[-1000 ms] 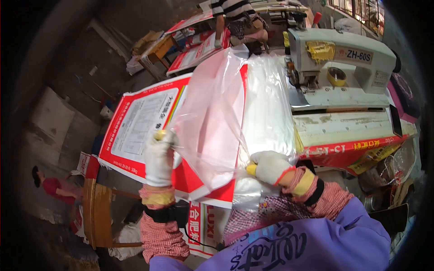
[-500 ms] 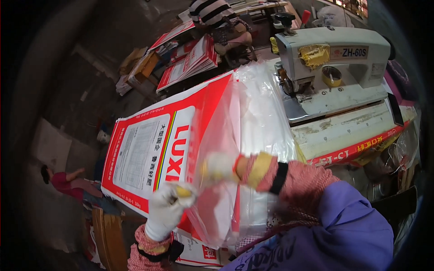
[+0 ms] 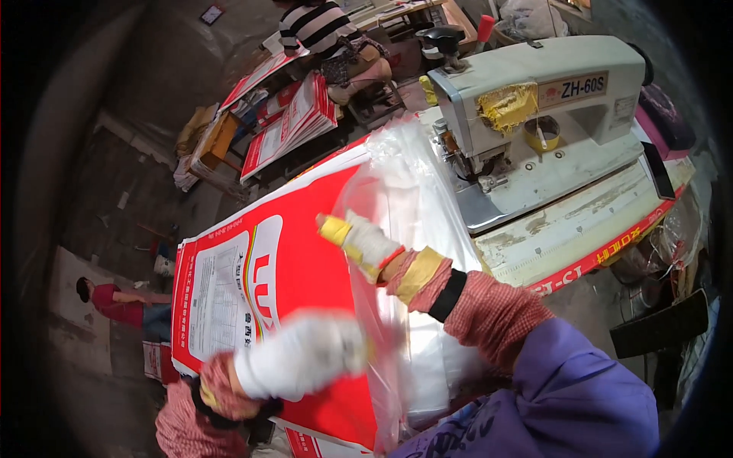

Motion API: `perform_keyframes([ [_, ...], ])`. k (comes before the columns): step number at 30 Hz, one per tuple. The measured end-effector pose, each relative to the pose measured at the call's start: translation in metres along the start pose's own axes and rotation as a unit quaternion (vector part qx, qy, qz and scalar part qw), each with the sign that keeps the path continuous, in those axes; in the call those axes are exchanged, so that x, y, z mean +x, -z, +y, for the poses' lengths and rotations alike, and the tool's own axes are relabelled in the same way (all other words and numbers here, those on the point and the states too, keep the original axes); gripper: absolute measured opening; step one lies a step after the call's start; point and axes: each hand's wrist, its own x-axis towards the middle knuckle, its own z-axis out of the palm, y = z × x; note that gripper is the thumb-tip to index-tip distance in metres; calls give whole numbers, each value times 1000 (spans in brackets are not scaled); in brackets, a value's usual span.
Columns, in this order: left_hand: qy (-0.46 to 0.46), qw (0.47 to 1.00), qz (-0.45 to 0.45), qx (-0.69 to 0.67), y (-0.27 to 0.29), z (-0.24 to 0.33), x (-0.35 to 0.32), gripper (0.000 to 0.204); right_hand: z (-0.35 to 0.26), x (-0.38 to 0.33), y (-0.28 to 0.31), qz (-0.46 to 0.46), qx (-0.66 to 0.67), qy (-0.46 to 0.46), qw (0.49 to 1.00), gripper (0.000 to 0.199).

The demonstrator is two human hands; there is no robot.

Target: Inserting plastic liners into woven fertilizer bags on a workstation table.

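Observation:
A red and white printed sack (image 3: 305, 263) lies flat in front of me, on top of other sacks. Clear plastic liners (image 3: 427, 221) are spread along its right side, and the film of one overlaps the sack. My right hand (image 3: 366, 240), in a white glove with yellow-wrapped fingers, rests over the film's left edge with fingers stretched out toward the left. Lower down, my left hand (image 3: 301, 355), also white-gloved, is over the sack near the film. Motion smears its fingers, so its grip cannot be made out.
A pale sewing machine (image 3: 542, 107) stands on a worn bench (image 3: 565, 221) to the right, a dark phone (image 3: 657, 169) at the bench's end. Stacked sacks (image 3: 290, 126) and a seated person (image 3: 328, 38) are beyond. Another person (image 3: 122, 305) is at the far left.
My hands have moved apart: the right up and away across the film, the left down and nearer me. The view has shifted, and the sack's red area shows more widely.

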Motion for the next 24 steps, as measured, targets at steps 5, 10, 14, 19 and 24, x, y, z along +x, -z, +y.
perform_keyframes([
  [5, -29, 712, 403, 574, 98, 23, 102, 22, -34, -16, -23, -31, -289, 48, 956, 63],
  [10, 65, 649, 270, 708, 106, 2, 158, 17, -41, -28, -31, -121, -377, 81, 915, 71],
  [14, 34, 812, 62, 579, 93, -17, 163, 11, -40, -41, -28, -245, -259, -101, 929, 69],
  [19, 100, 605, 361, 703, 126, -23, 168, 10, -43, -42, -29, -214, -244, -89, 942, 68],
  [24, 184, 594, 399, 674, 146, -35, 184, 12, -31, -32, -29, -307, -550, 23, 777, 51],
])
